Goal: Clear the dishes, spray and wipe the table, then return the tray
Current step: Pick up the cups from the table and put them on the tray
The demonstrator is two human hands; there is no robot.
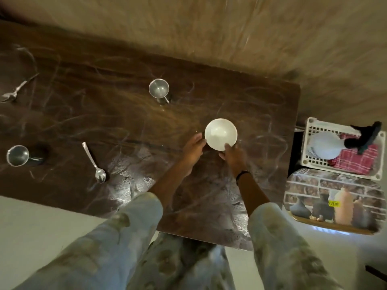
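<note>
Head camera looked straight down on a dark wooden table (125,114), and I saw both hands at a white bowl (221,133) that stood near the table's right end. My left hand (193,150) lay against the bowl's left rim with the fingers fairly straight, touching rather than wrapping it. My right hand (233,156) met the bowl's near rim, its fingers curled up over the edge and gripping it. A dark band (243,174) circled the right wrist, and pale patterned sleeves (117,233) covered both forearms.

Farther back on the table stood a steel cup (158,90), upright, well apart from the bowl. A second steel cup (17,155) stood near the left edge. Between that cup and the hands lay a spoon (94,163), bowl end toward me, and another spoon (15,91) lay at the far left.

Off the table's right end I saw a white slotted basket (310,130) holding white plates (323,147), a red checked cloth (360,162) and a dark object I could not identify. Just beside it, nearer to me, lay a tray (303,185) printed with a brick wall and pottery, with a yellow sticker (334,204) on it. Whether the bowl rested on the table or was lifted just clear, I could not tell.
</note>
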